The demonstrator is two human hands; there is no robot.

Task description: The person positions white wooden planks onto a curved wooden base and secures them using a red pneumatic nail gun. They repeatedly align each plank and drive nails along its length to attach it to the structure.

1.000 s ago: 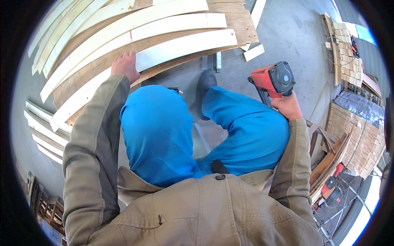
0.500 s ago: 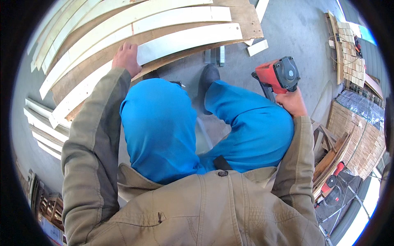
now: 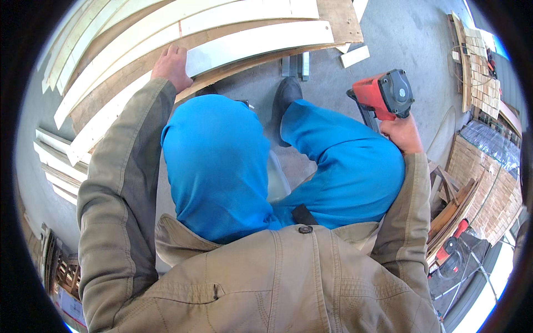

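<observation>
Clenched around a nailer [image 3: 378, 96]: right hand [image 3: 403, 135]. Left hand [image 3: 172, 69] lies across a slat [image 3: 261, 44], grip unclear. Knees [image 3: 214, 147] between; offcut [image 3: 355, 56] on floor [image 3: 413, 41].

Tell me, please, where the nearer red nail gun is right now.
In the head view, the nail gun is right of centre, held in the right hand, just above the bent right knee in the picture.

Head-worn fisheye, looking down, close
</observation>
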